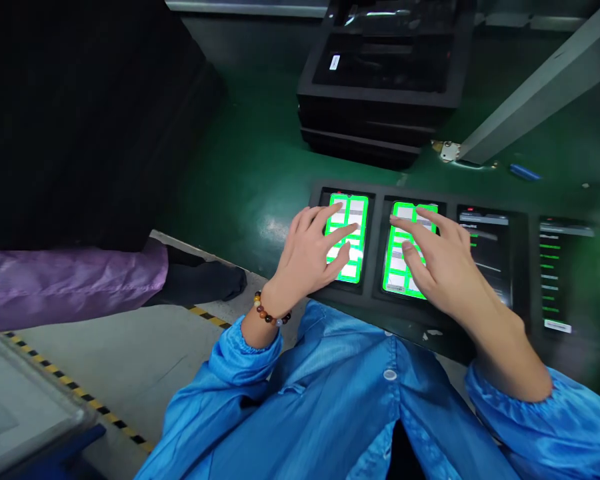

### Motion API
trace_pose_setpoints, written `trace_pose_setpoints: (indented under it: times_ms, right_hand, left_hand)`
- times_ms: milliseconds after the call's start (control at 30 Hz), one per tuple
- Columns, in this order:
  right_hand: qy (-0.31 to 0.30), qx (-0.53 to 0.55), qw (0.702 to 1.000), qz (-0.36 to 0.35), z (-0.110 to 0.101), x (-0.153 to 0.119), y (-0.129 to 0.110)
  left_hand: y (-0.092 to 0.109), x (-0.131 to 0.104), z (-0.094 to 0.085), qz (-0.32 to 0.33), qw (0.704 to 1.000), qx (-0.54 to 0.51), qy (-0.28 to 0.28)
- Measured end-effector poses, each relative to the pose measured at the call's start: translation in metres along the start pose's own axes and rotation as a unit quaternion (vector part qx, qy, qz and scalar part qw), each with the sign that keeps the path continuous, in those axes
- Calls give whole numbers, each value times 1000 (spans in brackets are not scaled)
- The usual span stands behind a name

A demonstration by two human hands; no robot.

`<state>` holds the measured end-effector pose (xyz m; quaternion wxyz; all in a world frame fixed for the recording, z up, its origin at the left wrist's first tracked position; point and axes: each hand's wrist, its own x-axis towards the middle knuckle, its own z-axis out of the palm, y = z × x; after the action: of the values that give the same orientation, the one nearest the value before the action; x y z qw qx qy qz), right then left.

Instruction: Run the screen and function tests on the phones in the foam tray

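Observation:
Four phones lie in a row in a black tray (379,247). My left hand (313,250), with a beaded bracelet at its wrist, is over the leftmost phone (351,270), fingers spread on or just above its lit green-and-white screen. Over the second phone (396,263), which shows a similar green grid, my right hand (437,257) has its fingers apart. Neither hand grips anything. The third phone (490,257) and the fourth phone (555,267) show dark screens with green text lines.
Stacked black trays (375,100) stand behind on the green table (250,180). A grey metal post (535,87) rises at the right, near a small blue object (525,173). At the left, another person's purple sleeve (75,283) and dark-covered hand (205,280) reach in.

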<state>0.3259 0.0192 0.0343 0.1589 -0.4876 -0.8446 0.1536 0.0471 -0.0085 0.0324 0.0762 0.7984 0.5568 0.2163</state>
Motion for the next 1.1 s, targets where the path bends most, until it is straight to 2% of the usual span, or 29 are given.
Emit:
trace_pose_setpoints:
  times_ms: [100,167,333,533,667,767,933,1000,1100]
  right_hand:
    - [16,-31,999,21,-4,1,3]
    - [38,-56,997,48,-11,-6,8]
    - [45,-71,993,87,-26,-21,18]
    - [40,-36,997,62,-13,-11,13]
    - [28,-17,999,15,-3,-5,11]
    - [30,-22,999,-8,-3,-6,12]
    - [63,-49,995,52,-9,-12,15]
    - [62,-42,996,45,-7,-12,14]
    - [45,-22,999,-4,-4,-12,10]
  left_hand:
    - [-10,-5,-1,-76,996,14,40]
    - [-16,-4,-1,-96,994,21,49]
    - [-15,12,4,-51,998,33,34]
    - [-4,27,11,40,998,31,-24]
    - [-4,25,12,19,999,32,-14]
    - [-5,23,12,-17,1000,24,6]
    - [-5,21,11,-59,997,7,40]
    - [-5,21,10,-63,997,1,47]
    - [-4,21,10,-40,999,0,36]
